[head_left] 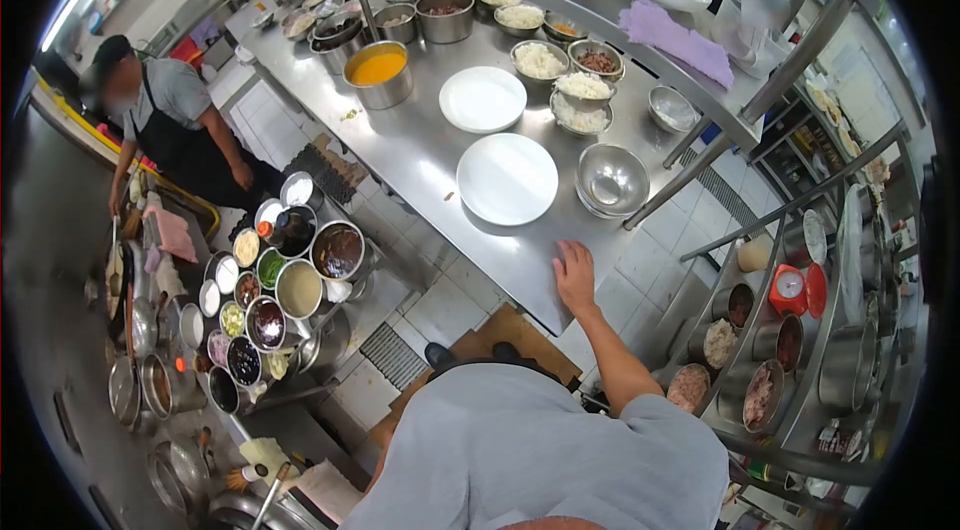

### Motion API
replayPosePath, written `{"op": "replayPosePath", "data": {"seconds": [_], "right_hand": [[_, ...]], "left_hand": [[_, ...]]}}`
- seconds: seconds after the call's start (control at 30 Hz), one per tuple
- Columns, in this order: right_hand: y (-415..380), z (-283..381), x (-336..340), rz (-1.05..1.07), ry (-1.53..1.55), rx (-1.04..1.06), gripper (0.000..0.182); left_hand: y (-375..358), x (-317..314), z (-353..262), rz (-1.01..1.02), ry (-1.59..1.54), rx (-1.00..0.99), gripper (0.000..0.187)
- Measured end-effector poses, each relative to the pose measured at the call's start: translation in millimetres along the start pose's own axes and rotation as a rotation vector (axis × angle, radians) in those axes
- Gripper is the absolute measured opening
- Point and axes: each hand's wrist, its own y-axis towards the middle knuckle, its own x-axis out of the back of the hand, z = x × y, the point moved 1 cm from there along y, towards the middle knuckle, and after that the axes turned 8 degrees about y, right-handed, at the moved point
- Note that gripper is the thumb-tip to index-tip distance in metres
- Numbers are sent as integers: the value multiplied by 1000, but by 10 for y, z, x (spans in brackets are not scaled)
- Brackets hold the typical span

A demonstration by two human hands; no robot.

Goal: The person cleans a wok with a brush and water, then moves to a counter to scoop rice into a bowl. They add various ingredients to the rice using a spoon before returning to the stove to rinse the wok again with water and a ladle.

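Observation:
My right hand rests on the near corner of the steel table, fingers stretched out and holding nothing. Beyond my fingertips lies a white round plate, with a second white plate behind it. A pair of stacked steel bowls stands to the right of the nearer plate. None of these touches my hand. My left hand is out of view, hidden beside or behind my grey shirt.
Bowls of white shredded food and a pot of orange liquid stand farther back. Sauce pots crowd a left-hand stand near a co-worker. Shelves with steel pots line the right. A metal post rises by the table.

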Motion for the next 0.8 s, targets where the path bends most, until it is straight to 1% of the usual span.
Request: {"op": "replayPosePath", "data": {"seconds": [0.1, 0.17, 0.23, 0.3, 0.33, 0.43, 0.47, 0.53, 0.57, 0.63, 0.67, 0.7, 0.73, 0.77, 0.8], "right_hand": [[-11, 52, 60, -63, 58, -177, 36], [325, 133, 252, -73, 105, -294, 33], [670, -129, 246, -211, 161, -281, 29], [1140, 15, 441, -301, 576, -529, 27], [1370, -78, 464, -326, 662, -568, 25], [2005, -379, 593, -365, 860, -633, 24], [2228, -516, 605, -377, 931, -688, 24], [2671, -869, 577, -389, 1076, -800, 26], [2871, -1030, 537, -392, 1058, -846, 27], [3222, -1336, 457, -391, 1015, -939, 30], [3353, -1466, 428, -353, 957, -957, 30], [3467, -1583, 397, -314, 898, -974, 31], [3582, -1702, 366, -269, 841, -986, 31], [3654, -1818, 330, -268, 782, -987, 31], [3760, -1967, 266, -253, 729, -981, 31]], "left_hand": [[465, 158, -101, 51, 17, -103, 28], [739, 221, -294, 93, 38, -171, 27], [919, 323, -562, 131, 108, -208, 23], [1072, 449, -802, 164, 192, -237, 17], [1129, 548, -890, 175, 264, -189, 17], [1282, 797, -850, 77, -106, 107, 18], [1351, 876, -756, 67, -138, 117, 21], [1236, 981, -732, -2, -155, 139, 27], [1146, 1046, -731, -39, -162, 153, 31], [915, 1053, -661, -56, -75, 102, 22], [779, 1040, -614, -65, -31, 79, 18], [768, 1004, -451, -55, 14, 54, 18], [808, 931, -155, -29, 60, 16, 18], [836, 828, 168, 4, 96, -40, 19], [801, 748, 358, 21, 109, -78, 19]]}}
